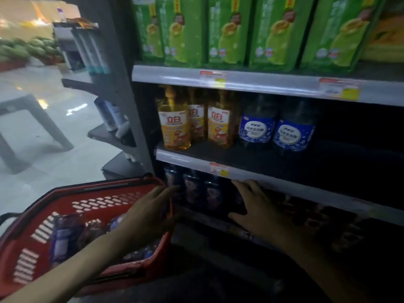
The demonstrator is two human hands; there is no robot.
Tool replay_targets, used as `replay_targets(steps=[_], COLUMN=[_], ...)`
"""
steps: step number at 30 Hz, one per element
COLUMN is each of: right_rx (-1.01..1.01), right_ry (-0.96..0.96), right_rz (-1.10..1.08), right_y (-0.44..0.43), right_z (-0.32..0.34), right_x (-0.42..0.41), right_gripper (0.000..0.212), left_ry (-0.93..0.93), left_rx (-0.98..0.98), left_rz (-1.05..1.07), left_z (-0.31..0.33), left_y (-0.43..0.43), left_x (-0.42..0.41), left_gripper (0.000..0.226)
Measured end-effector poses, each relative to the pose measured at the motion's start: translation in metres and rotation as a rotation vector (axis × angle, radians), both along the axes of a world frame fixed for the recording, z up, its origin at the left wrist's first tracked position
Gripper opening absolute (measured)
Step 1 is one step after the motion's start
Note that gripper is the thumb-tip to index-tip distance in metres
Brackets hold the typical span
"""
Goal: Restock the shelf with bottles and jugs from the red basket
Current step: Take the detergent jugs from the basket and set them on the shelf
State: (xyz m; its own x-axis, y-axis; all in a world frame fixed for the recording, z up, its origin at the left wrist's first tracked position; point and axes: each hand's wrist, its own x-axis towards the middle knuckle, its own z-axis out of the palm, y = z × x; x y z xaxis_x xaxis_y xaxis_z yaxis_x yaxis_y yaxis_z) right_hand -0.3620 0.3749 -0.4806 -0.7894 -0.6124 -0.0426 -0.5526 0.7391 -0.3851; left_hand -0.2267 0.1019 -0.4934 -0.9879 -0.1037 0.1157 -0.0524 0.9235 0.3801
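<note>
Head view: left hand [150, 215], fingers straight, is hovering over the slotted red plastic basket [65, 199]; right hand [255, 206], fingers spread wide, is extending toward dark cylindrical bottles [192, 191].

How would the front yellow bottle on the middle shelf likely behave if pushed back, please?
The yellow bottle looks full, so probably heavy for its size. Tall and narrow, near the shelf edge, it might tip if pushed high. Its glossy plastic may feel slippery.
</note>
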Motion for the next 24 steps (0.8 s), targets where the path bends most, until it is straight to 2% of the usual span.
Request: replay_targets(steps=[4, 6, 8, 11, 14, 17, 19, 21, 24], right_rx=[0.134, 0.213, 0.289, 0.361, 0.425, 0.429, 0.361, 0.298, 0.355], right_ry=[-0.021, -0.02, -0.023, -0.045, -0.037, -0.003, 0.073, 0.146, 0.261], right_rz=[0.143, 0.222, 0.294, 0.396, 0.482, 0.516, 0.538, 0.579, 0.697], right_y=[-0.035, -0.055, -0.073, -0.095, -0.112, -0.125, -0.133, -0.14, -0.146], right_z=[-0.011, -0.02, -0.033, -0.057, -0.078, -0.094, -0.097, -0.098, -0.109], right_x=[0.025, 0.036, 0.043, 0.053, 0.063, 0.067, 0.063, 0.056, 0.047], right_gripper=[0.088, 0.086, 0.085, 0.084, 0.083, 0.09, 0.094, 0.099, 0.101], left_ry=[0.031, -0.054, -0.151, -0.141, -0.116, -0.164, -0.208, -0.231, -0.276], left_rx=[-0.004, 0.034, -0.045, -0.218, -0.236, -0.19, -0.164, -0.157, -0.145], left_rz=[0.092, 0.187, 0.221, 0.17, 0.16, 0.138, 0.131, 0.139, 0.159], left_z=[-0.044, -0.068, -0.084, -0.1, -0.114, -0.126, -0.128, -0.129, -0.127], left_y=[-0.047, -0.063, -0.074, -0.087, -0.093, -0.086, -0.083, -0.084, -0.084], left_x=[0.047, 0.067, 0.076, 0.082, 0.094, 0.108, 0.11, 0.109, 0.105], left_gripper=[0.072, 0.079, 0.083, 0.065, 0.05, 0.063, 0.075, 0.078, 0.092])
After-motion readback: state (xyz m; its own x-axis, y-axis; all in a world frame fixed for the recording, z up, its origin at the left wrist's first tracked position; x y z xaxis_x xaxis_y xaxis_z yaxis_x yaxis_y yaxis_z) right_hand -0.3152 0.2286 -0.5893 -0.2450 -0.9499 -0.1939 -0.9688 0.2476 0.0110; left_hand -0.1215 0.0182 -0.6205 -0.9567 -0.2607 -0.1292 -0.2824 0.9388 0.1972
